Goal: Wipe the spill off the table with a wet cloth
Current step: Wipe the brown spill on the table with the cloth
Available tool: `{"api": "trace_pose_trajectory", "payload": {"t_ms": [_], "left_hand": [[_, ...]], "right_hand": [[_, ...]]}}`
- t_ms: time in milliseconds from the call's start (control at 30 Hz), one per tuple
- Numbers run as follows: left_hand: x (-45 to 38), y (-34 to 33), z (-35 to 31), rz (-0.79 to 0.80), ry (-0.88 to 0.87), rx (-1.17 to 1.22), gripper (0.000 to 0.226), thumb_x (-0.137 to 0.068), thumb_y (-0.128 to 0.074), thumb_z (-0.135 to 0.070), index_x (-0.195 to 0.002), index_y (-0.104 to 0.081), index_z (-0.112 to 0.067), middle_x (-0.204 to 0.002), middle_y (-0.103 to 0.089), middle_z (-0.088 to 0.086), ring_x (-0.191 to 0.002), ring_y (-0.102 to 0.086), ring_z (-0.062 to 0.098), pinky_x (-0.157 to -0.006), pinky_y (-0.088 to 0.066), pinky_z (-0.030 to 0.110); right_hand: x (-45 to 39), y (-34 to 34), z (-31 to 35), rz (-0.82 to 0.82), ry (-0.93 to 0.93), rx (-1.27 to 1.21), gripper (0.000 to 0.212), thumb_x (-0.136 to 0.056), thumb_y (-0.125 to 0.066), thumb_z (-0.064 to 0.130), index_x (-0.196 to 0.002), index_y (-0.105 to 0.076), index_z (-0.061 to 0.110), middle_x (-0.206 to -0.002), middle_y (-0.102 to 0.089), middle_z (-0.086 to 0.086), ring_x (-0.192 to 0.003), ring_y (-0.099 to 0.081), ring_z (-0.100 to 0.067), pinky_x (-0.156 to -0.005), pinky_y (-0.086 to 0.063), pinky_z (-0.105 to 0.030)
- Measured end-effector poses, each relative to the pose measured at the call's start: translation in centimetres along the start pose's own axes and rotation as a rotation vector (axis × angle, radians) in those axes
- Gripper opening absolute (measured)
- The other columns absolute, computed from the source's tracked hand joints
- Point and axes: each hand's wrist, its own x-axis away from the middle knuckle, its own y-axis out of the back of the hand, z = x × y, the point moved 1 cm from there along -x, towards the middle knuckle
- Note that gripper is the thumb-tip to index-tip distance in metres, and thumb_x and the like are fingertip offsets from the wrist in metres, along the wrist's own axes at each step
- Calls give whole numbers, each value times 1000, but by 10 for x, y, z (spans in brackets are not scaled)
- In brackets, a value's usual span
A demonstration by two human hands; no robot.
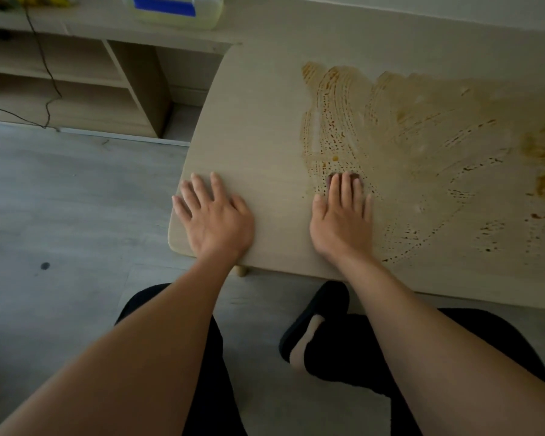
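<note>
on the table (pixel 258 121), flat right hand (pixel 342 221) presses dark cloth (pixel 343 177), spill (pixel 422 146) beyond

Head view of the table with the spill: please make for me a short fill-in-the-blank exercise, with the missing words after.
1. Both hands lie flat on the ___.
2. The fingertips of the ___ hand reach the edge of the smeared brown spill.
3. The left hand rests near the table's left ___, on a part without stain.
4. A black ___ hangs down in front of the shelf unit.

Missing words: table; right; corner; cable
</note>
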Motion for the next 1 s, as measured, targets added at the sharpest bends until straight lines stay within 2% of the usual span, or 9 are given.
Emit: {"api": "trace_pose_trajectory", "payload": {"t_ms": [233, 433, 633, 767, 1000], "left_hand": [[-1, -2, 3, -18, -1, 13, 70, -97, -14, -53, -161, -21, -26, -171, -14, 11, -158, -3, 30, -127, 4, 52], [0, 2, 2, -20, -2, 23, 68, -97, -16, -52, -159, -23, -26, -170, -16, 10, -157, -4, 29, -127, 3, 51], [1, 5, 3, 5, -8, 29, 68, -98, -16, -53, -161, -19, -27, -171, -11, 8, -158, 1, 26, -128, 5, 49], [1, 5, 3, 3, 6, 42, 68, -98, -19, -53, -161, -20, -27, -171, -12, 8, -158, 1, 26, -128, 5, 49], [0, 4, 1, 3, 9, 46, 70, -96, -20, -53, -161, -19, -28, -171, -11, 9, -158, 1, 27, -127, 7, 48]], "right_hand": [[-3, -11, 55, -2, 175, -23, 67, -107, -11, 51, -166, -8, 18, -174, 3, -1, -159, 9, -19, -128, 8, -44], [1, -10, 48, 31, 235, -35, 65, -108, -11, 49, -166, -4, 19, -174, 6, -2, -159, 12, -16, -127, 9, -44], [12, -2, -2, 16, 82, -5, 66, -106, 0, 52, -164, 7, 22, -171, 18, 1, -156, 21, -15, -127, 10, -46], [10, 6, -25, -3, -32, 2, 67, -106, -2, 52, -165, 3, 20, -172, 15, 0, -157, 18, -16, -127, 11, -46], [5, 3, -11, -18, -8, 25, 69, -106, -5, 53, -165, 2, 19, -172, 13, 0, -158, 16, -18, -128, 10, -45]]}}
